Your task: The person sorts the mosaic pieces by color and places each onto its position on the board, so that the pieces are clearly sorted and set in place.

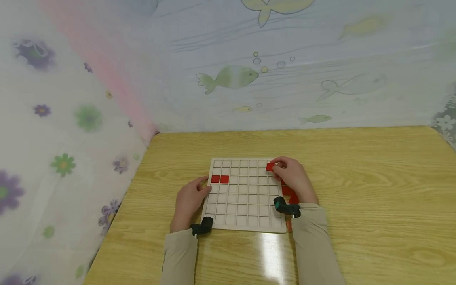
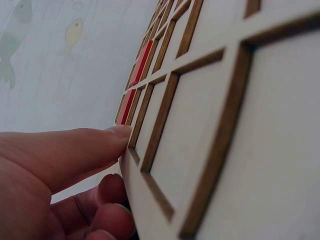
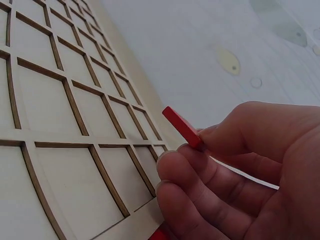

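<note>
A pale wooden grid board lies on the table with rows of square recesses. Two red square tiles sit side by side in recesses near its left edge. My left hand grips that edge, the thumb on the rim and the other fingers curled at the board's side. Over the far right corner of the grid, my right hand pinches another red square tile between thumb and fingers. The tile is tilted and held above the recesses.
More red pieces lie along the board's right side, partly hidden under my right hand and wrist. An orange-red piece shows by the near right corner. The wooden table meets a fish-patterned covering at the back.
</note>
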Demonstrator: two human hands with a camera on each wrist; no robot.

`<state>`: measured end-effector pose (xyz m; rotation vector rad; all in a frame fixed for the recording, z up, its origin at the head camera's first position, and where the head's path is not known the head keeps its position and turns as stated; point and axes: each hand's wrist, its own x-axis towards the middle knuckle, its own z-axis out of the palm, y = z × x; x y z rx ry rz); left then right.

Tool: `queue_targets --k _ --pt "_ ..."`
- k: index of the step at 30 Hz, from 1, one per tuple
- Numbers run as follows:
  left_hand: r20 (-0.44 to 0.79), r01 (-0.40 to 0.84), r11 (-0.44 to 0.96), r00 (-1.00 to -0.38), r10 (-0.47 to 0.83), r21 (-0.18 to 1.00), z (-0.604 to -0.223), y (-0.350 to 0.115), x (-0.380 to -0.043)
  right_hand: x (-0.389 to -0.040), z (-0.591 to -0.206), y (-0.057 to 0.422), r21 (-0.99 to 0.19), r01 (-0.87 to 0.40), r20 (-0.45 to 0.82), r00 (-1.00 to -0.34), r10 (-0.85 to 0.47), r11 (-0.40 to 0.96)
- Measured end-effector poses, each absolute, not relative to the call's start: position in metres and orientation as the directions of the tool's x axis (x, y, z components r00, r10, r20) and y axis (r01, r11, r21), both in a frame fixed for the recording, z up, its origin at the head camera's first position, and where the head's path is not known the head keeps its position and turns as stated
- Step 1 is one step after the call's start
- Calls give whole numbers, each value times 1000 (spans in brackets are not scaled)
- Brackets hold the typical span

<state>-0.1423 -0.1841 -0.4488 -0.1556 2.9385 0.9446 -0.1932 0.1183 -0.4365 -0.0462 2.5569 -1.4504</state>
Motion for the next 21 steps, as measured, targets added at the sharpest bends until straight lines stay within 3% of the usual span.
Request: queue_targets --k 21 --pt "-83 -111 812 -994 -78 573 -449 -183 -143 -193 -435 97 -817 2 -139 -971 -193 576"
